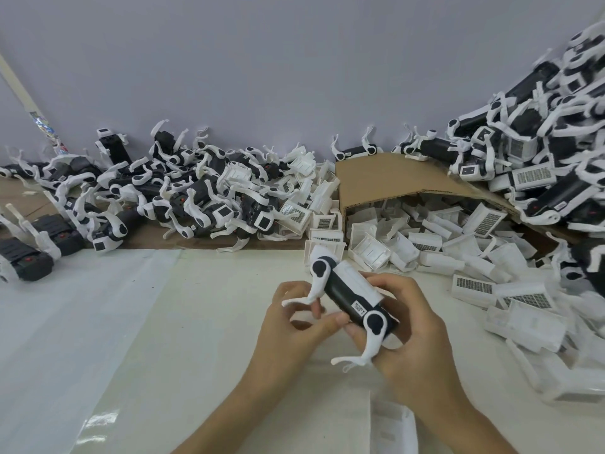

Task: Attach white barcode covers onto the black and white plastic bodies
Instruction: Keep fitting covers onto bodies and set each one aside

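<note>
Above the tabletop, left hand and right hand grip one body.

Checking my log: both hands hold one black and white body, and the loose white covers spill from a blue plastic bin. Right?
Not quite: in the head view the loose white covers spill from a brown cardboard box, not a blue bin. The left hand and right hand do hold one black and white body.

An assembly workshop: heaped plastic bodies and white covers crowd the bench
</note>
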Tool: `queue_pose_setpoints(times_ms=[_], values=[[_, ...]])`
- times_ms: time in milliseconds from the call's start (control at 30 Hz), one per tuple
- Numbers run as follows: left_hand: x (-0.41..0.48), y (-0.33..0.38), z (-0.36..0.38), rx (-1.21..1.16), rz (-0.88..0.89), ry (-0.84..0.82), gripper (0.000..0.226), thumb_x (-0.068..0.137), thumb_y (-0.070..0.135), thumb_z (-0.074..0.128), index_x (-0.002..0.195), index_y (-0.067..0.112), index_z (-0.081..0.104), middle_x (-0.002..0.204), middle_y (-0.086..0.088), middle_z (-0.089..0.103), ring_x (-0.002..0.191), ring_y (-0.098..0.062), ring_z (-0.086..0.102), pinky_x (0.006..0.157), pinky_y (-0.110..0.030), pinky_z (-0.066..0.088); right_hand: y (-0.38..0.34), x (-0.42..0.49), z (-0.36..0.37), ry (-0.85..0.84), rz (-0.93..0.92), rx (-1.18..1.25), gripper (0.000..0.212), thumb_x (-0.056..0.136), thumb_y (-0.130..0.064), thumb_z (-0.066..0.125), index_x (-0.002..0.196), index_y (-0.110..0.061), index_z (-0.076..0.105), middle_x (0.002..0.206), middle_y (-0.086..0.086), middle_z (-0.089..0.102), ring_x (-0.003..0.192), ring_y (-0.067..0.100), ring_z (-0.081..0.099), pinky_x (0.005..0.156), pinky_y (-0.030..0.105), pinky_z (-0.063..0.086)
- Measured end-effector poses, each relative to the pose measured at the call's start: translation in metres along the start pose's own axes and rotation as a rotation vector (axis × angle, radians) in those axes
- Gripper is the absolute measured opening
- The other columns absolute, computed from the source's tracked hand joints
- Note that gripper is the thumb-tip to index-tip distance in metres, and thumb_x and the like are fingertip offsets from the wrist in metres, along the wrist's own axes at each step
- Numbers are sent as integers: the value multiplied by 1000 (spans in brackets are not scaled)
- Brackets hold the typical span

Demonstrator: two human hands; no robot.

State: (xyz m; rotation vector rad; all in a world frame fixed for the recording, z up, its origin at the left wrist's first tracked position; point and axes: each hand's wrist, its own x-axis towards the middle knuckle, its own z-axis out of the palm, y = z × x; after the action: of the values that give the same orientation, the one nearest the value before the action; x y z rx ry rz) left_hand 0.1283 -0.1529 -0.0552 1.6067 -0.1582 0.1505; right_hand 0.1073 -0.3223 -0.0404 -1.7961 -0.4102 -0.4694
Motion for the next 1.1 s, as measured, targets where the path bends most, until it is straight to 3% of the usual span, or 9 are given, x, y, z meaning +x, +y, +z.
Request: queue_pose_setpoints(times_ms=[133, 233, 300, 400, 533, 600, 867, 1100], values=[[0, 0, -2, 81, 31, 175, 57, 58, 39, 86, 97, 23, 47, 118, 11, 51, 104, 2, 57, 83, -20, 48, -1, 5, -8, -30, 41, 48, 49, 73, -10, 78, 112, -37, 65, 105, -5, 72, 95, 19, 69, 78, 26, 57], [-3, 0, -2, 147, 118, 35, 77, 63, 38, 84, 128, 38, 43, 129, 25, 54, 124, 6, 49, 98, -15, 42, -1, 13, -21, -141, 53, 107, 50, 72, -3, 76, 113, -30, 66, 105, -3, 72, 96, 18, 68, 81, 23, 55], [-5, 0, 1, 269, 271, -58, 78, 70, 30, 81, 138, 32, 45, 135, 22, 53, 131, -2, 47, 102, -13, 37, 1, 18, -29, -198, 20, 106, 52, 73, 7, 76, 114, -22, 66, 106, -3, 71, 99, 17, 67, 85, 19, 52], [-6, -1, 3, 413, 446, -8, 67, 76, 19, 75, 138, 29, 50, 131, 10, 52, 123, -10, 53, 101, -20, 43, 2, 19, -32, -236, -14, 42, 49, 73, -1, 78, 116, -21, 65, 107, -6, 71, 102, 15, 68, 87, 19, 52], [-9, 0, 2, 604, 510, 7, 62, 83, 22, 70, 140, 34, 48, 126, 6, 50, 108, -16, 57, 90, -34, 52, 3, 14, -26, -179, -165, -291, 49, 69, -23, 83, 115, -19, 67, 103, -14, 70, 94, 4, 67, 81, 11, 49], [-10, 0, 2, 636, 526, 3, 57, 84, 24, 69, 135, 36, 47, 127, 5, 50, 107, -18, 57, 88, -37, 54, 4, 14, -27, -170, -192, -324, 50, 69, -24, 84, 115, -14, 68, 104, -10, 71, 94, 1, 66, 82, 10, 48], [-10, 0, 2, 655, 552, 17, 48, 80, 14, 72, 125, 22, 58, 124, 11, 53, 108, -16, 57, 90, -20, 44, 6, 12, -25, -150, -178, -312, 41, 68, -28, 83, 105, -16, 70, 96, -16, 69, 85, 0, 65, 74, 6, 46], [-12, 2, 4, 633, 572, 61, 56, 81, 10, 78, 129, 25, 53, 132, 11, 51, 113, -16, 60, 88, -27, 51, 5, 10, -21, -88, -196, -282, 45, 68, -20, 84, 109, -15, 67, 98, -10, 70, 91, 3, 65, 80, 9, 48]])
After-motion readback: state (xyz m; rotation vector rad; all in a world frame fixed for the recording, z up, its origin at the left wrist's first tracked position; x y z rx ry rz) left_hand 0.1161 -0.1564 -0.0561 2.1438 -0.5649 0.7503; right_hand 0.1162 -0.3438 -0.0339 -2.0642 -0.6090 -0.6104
